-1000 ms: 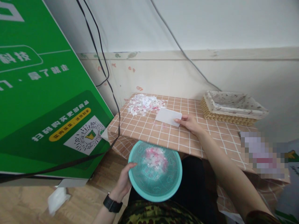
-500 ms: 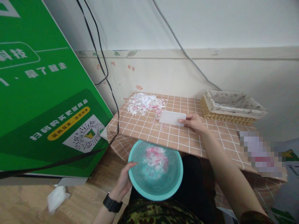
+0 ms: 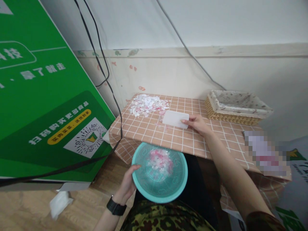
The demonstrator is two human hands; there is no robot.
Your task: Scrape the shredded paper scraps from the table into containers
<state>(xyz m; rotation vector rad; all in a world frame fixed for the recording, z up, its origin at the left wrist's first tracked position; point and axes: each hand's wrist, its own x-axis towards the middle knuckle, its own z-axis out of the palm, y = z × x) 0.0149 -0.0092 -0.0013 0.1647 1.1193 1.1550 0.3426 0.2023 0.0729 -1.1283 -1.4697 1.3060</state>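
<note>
My left hand point(image 3: 129, 183) is closed on the left rim of a turquoise plastic colander point(image 3: 178, 189), its thumb over the edge. The colander is just below the front edge of the table, above my lap. Pink and white scraps point(image 3: 160, 163) lie in its bottom. My right hand point(image 3: 196, 124) pinches the right end of a flat white rectangular scraper point(image 3: 175, 119) over the checked tablecloth. Left of the scraper, a few pinkish scraps are on the cloth. Behind them spreads a pile of white and pink paper-like scraps point(image 3: 146, 104).
A lined wicker basket point(image 3: 235, 119) stands at the table's back right. A pixelated flat item point(image 3: 263, 152) lies at the right end. Black cables point(image 3: 102, 54) hang before the green printed cabinet point(image 3: 55, 106). A white plastic bag point(image 3: 60, 203) lies on the floor.
The view has shifted slightly. Both hands keep their grips on the colander and the scraper; nothing else has visibly changed.
</note>
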